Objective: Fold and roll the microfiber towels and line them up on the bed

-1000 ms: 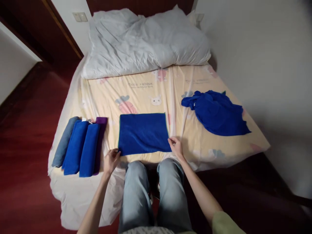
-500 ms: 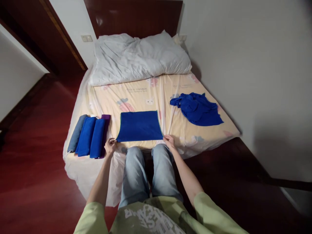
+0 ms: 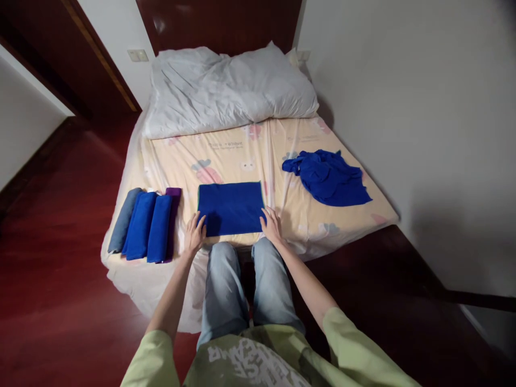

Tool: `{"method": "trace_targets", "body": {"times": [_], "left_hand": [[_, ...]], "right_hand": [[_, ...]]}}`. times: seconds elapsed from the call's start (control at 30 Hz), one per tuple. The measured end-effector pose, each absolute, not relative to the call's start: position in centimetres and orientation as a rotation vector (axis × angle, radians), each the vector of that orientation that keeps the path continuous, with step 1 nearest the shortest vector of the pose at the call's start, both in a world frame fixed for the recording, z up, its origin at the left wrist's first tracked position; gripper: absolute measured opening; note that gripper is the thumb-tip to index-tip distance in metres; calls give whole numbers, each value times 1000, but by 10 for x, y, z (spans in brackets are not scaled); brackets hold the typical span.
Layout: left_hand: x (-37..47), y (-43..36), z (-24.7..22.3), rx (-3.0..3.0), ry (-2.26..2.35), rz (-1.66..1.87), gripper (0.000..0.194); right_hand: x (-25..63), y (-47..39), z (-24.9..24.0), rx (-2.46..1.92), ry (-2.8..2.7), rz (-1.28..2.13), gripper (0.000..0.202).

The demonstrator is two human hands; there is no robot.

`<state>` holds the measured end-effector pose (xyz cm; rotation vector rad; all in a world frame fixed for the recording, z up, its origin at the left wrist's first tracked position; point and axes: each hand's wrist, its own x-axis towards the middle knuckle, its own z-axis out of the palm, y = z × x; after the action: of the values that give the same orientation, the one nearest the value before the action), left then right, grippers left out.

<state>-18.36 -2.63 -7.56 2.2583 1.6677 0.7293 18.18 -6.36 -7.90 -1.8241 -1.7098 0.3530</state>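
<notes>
A blue towel lies flat as a rectangle near the bed's front edge, right before my knees. My left hand is at its left edge, fingers apart and close to the near corner. At the opposite edge is my right hand, fingers spread, with the tips at the cloth. Neither hand grips the towel; whether the fingertips press on it I cannot tell. To the left, folded blue towels, a grey-blue one and a purple one lie side by side. A crumpled blue cloth heap rests on the right.
The bed has a pale yellow sheet with carrot and rabbit prints. A white quilt or pillow is bunched against the dark headboard. A wall runs along the right side.
My hands have let go of the towel's near corners and moved a little forward and inward, fingers now spread. The towel's near edge lies slightly narrower and flat. The view has shifted slightly.
</notes>
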Motion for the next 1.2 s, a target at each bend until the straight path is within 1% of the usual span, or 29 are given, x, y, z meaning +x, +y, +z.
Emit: {"method": "trace_targets", "body": {"times": [0.13, 0.3, 0.53, 0.63, 0.73, 0.8, 0.87, 1.0, 1.1, 1.2], "left_hand": [[-179, -13, -99, 2293, 1553, 587, 59], [-186, -20, -126, 2275, 1626, 551, 62], [-189, -24, -122, 2249, 1595, 558, 62], [-201, -27, -120, 2257, 1498, 583, 63], [-212, -30, -121, 2300, 1378, 611, 64], [-215, -32, -125, 2305, 1365, 662, 62], [-215, -35, -130, 2262, 1448, 753, 57], [-211, -42, -144, 2146, 1665, 949, 46], [-210, -45, -150, 2139, 1682, 995, 44], [-210, -44, -151, 2087, 1717, 997, 46]], "right_hand": [[179, -43, -97, -1758, -2083, 470, 56], [191, -42, -123, -1788, -2175, 427, 60], [186, -44, -114, -1799, -2153, 457, 60], [189, -49, -111, -1799, -2144, 446, 59], [202, -62, -113, -1686, -2170, 459, 59], [214, -70, -116, -1561, -2180, 487, 58], [224, -75, -121, -1448, -2153, 499, 56], [231, -76, -137, -1293, -2007, 448, 44], [229, -78, -148, -1330, -1890, 379, 38], [226, -81, -155, -1397, -1847, 305, 42]]}}
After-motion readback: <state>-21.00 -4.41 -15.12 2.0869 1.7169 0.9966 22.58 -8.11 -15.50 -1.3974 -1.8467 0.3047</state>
